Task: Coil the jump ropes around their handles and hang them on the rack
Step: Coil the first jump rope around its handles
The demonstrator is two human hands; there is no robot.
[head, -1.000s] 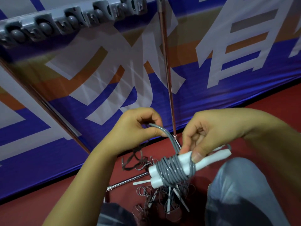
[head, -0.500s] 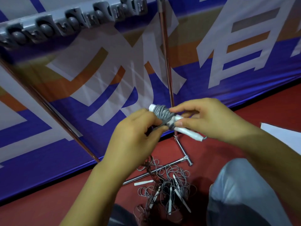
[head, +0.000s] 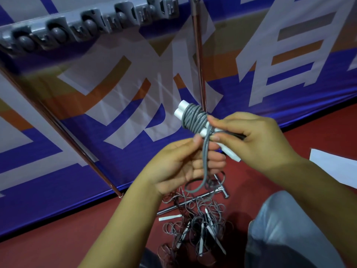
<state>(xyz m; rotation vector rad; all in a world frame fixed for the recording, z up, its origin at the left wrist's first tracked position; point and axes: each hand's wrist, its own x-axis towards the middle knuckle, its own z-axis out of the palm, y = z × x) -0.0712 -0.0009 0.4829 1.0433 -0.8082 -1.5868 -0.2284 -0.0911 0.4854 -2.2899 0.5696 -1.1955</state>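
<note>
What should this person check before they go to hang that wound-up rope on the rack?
1. Grey cord wound tight round the two white plastic handles: ok.
2. Loose loop of grey cord tucked in: not ok, it hangs free below the bundle.
3. Right hand holds the handles firmly: ok.
4. Left hand has the loop: ok, fingers curl round it.
5. Free hook on the grey plastic rack: ok, nothing hangs there.
6. Tangled pile of grey ropes on the red floor clear of the bundle: cannot tell.
</note>
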